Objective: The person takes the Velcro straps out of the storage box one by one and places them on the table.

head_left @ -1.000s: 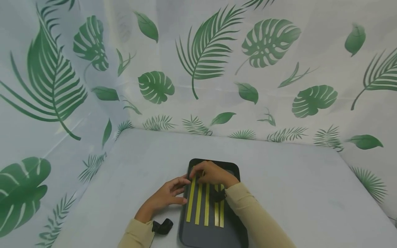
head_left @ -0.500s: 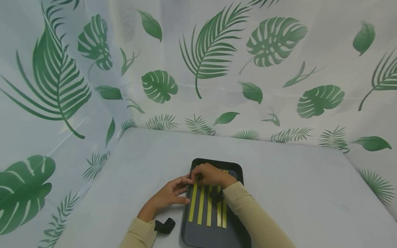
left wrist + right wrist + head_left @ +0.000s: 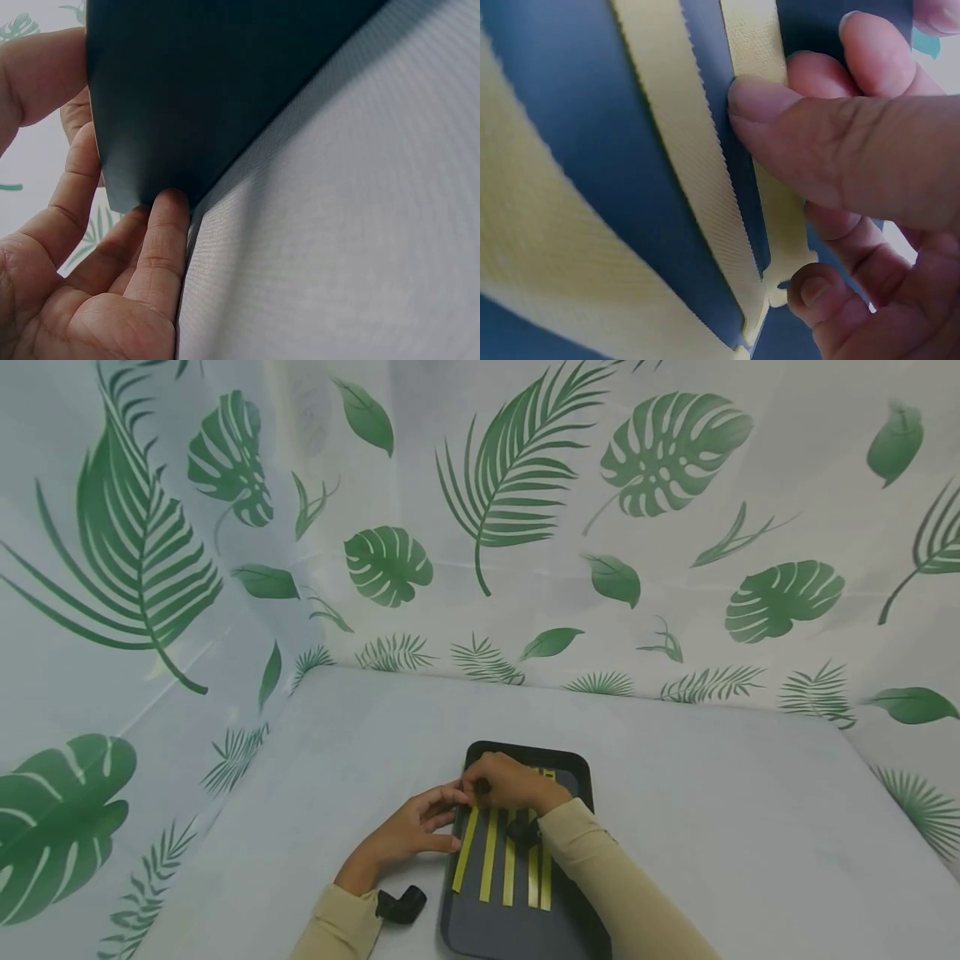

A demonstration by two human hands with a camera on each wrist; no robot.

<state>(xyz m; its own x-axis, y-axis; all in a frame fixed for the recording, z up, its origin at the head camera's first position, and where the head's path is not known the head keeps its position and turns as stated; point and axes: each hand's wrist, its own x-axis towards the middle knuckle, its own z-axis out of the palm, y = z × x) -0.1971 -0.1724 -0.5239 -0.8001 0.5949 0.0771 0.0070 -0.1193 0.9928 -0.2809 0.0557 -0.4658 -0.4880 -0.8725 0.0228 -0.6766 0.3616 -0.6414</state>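
Observation:
In the head view a dark rectangular tray [image 3: 495, 931] holds several narrow yellow hacksaw blades [image 3: 510, 868], laid lengthwise side by side. My right hand [image 3: 510, 781] reaches over the tray's far part and pinches the leftmost blade [image 3: 466, 852] near its far end, hiding that end. Fine teeth along the edges show in the right wrist view, where the thumb [image 3: 802, 135] lies on the gripped blade [image 3: 757, 37]. At the tray's left rim, my left hand [image 3: 408, 835] rests with relaxed fingers; its fingertips touch the tray's dark outer side [image 3: 195, 90] in the left wrist view.
The tray stands on a white-covered table [image 3: 712, 827]. Behind and to the left rise white curtains [image 3: 525, 577] printed with green leaves. A black wrist camera [image 3: 401, 904] sits by the left cuff, and another black device [image 3: 522, 831] by the right cuff overlaps the blades.
The leftmost blade has tilted, its near end shifting left toward the tray's rim. The right hand has closed its pinch at the blade's far end; the left hand stays at the rim.

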